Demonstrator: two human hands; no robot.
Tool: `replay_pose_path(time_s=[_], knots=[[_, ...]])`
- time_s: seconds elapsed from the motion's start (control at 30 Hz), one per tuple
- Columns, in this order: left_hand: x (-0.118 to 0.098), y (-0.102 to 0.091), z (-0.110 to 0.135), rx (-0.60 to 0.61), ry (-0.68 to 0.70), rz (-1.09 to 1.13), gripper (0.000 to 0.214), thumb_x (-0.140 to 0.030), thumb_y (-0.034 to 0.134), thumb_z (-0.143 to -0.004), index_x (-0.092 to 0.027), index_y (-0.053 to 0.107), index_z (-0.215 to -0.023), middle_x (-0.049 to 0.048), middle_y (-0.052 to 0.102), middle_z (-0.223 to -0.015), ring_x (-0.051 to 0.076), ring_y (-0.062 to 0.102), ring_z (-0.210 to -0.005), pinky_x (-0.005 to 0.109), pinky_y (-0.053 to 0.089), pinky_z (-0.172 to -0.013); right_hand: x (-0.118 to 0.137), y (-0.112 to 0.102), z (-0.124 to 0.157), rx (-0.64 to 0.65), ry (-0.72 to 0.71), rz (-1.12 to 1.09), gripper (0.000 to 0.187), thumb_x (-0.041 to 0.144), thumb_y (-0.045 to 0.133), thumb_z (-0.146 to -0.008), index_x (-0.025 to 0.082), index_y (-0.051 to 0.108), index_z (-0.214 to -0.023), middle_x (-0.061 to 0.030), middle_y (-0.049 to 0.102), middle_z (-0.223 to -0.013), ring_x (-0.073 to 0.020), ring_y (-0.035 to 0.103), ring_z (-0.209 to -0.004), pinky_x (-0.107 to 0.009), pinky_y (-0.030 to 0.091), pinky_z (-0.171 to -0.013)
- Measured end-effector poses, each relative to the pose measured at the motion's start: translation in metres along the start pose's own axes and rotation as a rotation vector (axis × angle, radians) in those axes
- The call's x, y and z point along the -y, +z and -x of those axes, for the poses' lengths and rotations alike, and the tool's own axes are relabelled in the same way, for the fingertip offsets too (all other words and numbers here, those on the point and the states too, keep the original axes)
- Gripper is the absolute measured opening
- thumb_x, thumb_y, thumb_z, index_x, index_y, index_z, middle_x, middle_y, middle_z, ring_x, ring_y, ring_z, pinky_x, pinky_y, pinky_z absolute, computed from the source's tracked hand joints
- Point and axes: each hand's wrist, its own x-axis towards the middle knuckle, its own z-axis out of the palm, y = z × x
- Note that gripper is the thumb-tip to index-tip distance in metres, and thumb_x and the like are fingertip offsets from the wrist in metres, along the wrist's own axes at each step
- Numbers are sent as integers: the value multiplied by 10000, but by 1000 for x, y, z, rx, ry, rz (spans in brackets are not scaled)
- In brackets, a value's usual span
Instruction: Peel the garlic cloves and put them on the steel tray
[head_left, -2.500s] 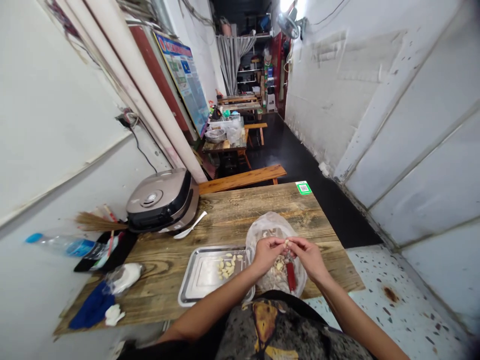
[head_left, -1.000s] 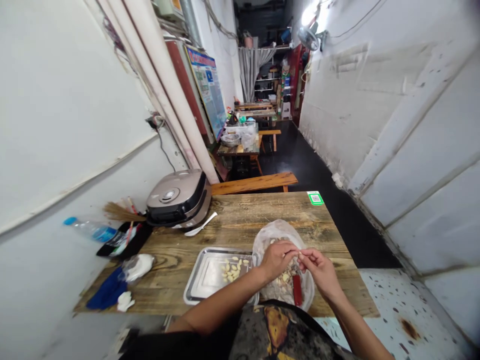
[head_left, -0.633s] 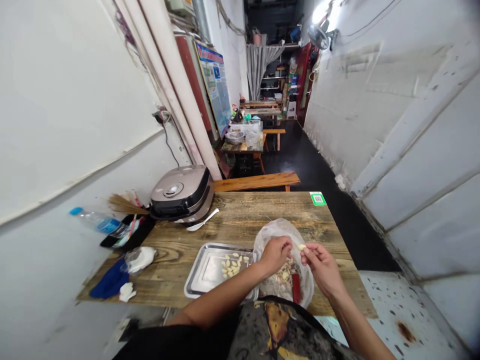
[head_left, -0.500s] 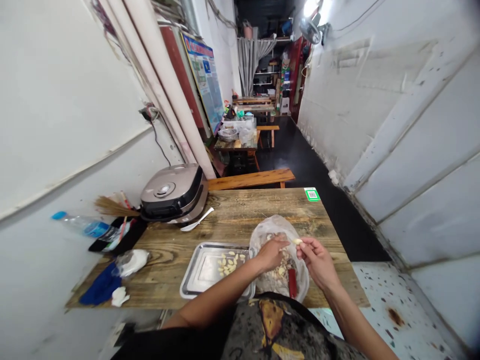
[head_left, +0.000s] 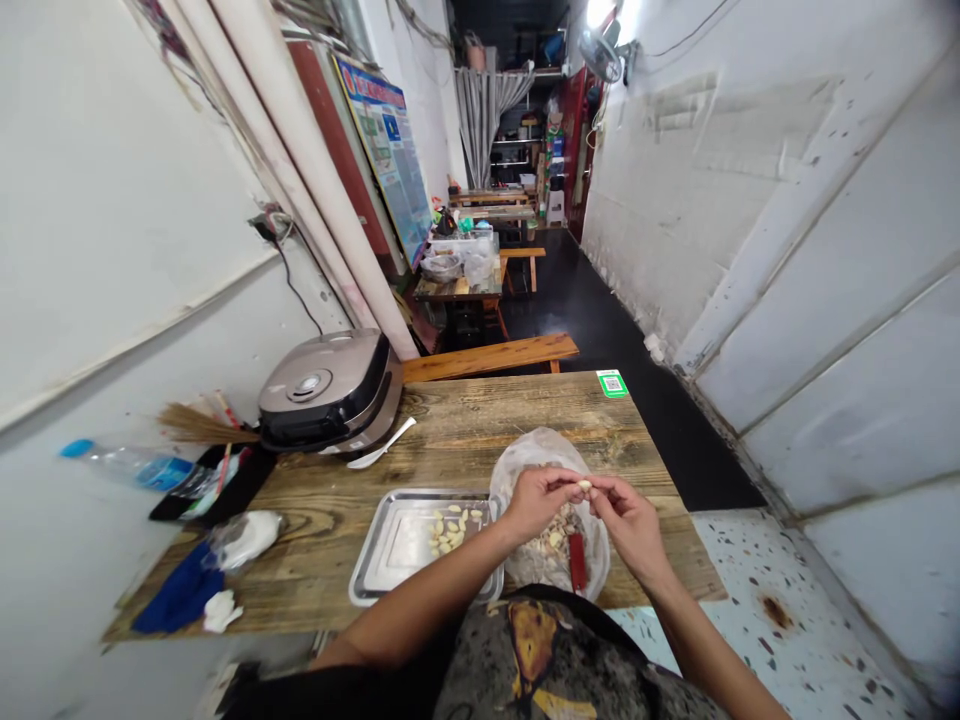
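Between the fingertips of both hands is a pale garlic clove [head_left: 584, 485]. My left hand [head_left: 541, 503] pinches it from the left, and my right hand [head_left: 627, 520] pinches it from the right. Both are raised over a bowl lined with a clear plastic bag [head_left: 517, 455], which contains garlic skins and cloves [head_left: 553, 540]. A red-handled tool [head_left: 577, 562] leans inside the bowl's right part; its working end is hidden. Left of the bowl, partly behind my left forearm, lies a metal tray [head_left: 390, 545] with several peeled cloves [head_left: 448, 535].
A brown electric cooker [head_left: 330, 390] stands at the back left, a white plastic knife-like utensil [head_left: 382, 445] beside it. Further left are a water bottle [head_left: 127, 465], a blue cloth [head_left: 180, 590] and a crumpled tissue [head_left: 221, 611]. A wooden bench [head_left: 491, 357] runs behind the table.
My left hand has risen from over the bowl to meet my right at the clove, and its fingers now touch it. The whole view has shifted slightly.
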Motion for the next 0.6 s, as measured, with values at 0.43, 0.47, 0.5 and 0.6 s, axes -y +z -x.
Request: replay_pose_path(time_s=[0.43,0.47,0.5,0.6], knots=[[-13,6,2,-94,163,-6,213,-313,690,-680,-121,685,-771,92,699,-835,177,651,-771,306,526,-740,27,2,6,34,382,-385,296,428,720,-622,148,657,-692,-31,625,-633,-110,525,-495,-226,416,-460],[-14,5,3,-84,209,-48,191,-303,671,-702,-127,688,-775,92,699,-852,177,651,-793,312,522,-765,29,1,6,43,409,-417,291,418,729,-613,147,658,-695,-33,630,-640,-111,533,-499,-228,428,-467],[-14,5,3,-72,253,-92,175,-294,652,-724,-134,690,-781,91,698,-864,177,650,-812,318,516,-788,30,0,6,48,433,-439,285,404,735,-606,147,659,-702,-35,634,-646,-110,539,-499,-229,436,-471],[-14,3,3,-18,356,-205,155,-269,603,-769,-153,696,-815,84,697,-891,174,646,-848,328,507,-821,28,-6,4,68,496,-469,257,355,746,-599,143,656,-714,-41,638,-660,-102,544,-492,-221,448,-473]])
